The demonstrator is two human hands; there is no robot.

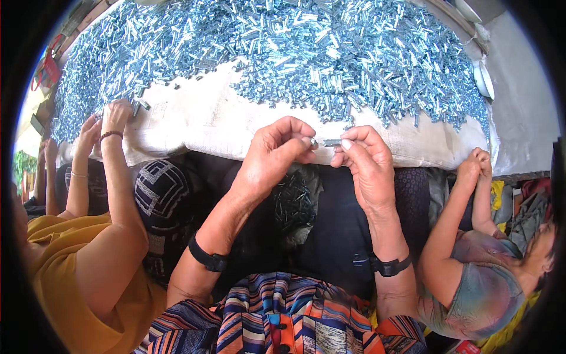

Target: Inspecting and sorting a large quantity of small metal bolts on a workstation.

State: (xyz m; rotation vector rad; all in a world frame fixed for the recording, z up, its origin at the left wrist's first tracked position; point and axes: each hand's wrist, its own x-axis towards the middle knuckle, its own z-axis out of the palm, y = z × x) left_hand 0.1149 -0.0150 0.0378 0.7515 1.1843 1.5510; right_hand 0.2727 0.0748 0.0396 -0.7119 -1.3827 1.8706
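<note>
My left hand [268, 158] is closed in a pinch on a small round metal nut [314, 143] near the table's front edge. Facing it across a narrow gap, my right hand [371, 168] grips a short silvery metal sleeve [333, 142] between thumb and fingers. The sleeve lies roughly level and points toward the nut; the two pieces look apart. Beyond both hands spreads a broad pile of shiny metal sleeves and small nuts [330, 53]. It rests on a pale cloth [206, 115] that covers the table.
Between my knees, an open bag or container holds dark metal pieces [295, 203]. A co-worker in a mustard top [65, 259] handles parts at left; another in a multicoloured top [486, 289] works at right. A white bowl [483, 78] sits at the table's right edge.
</note>
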